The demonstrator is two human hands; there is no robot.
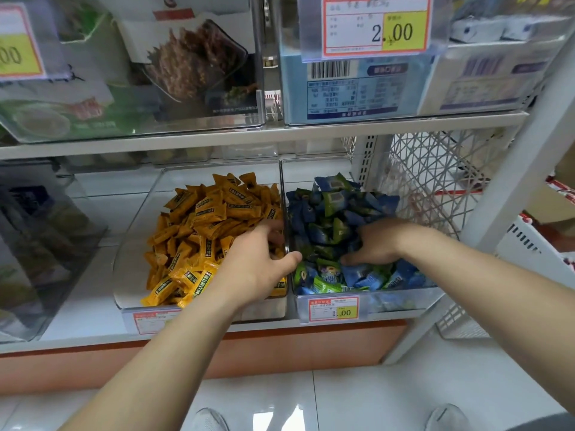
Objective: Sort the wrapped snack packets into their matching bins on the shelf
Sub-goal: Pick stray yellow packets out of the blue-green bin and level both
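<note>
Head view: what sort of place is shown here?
Probably a shop's snack aisle: printed price tags, clear bins heaped with wrapped snack packets, and a white metal shelf.

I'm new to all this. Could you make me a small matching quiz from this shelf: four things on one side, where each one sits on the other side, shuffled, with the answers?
Things
1. orange packets
2. blue and green packets
3. 2.00 tag
4. 1.00 tag

Places
A. on the front of the right lower bin
B. piled in the left lower bin
C. on the front of an upper bin
D. piled in the right lower bin

Pairs: 1-B, 2-D, 3-C, 4-A
</note>
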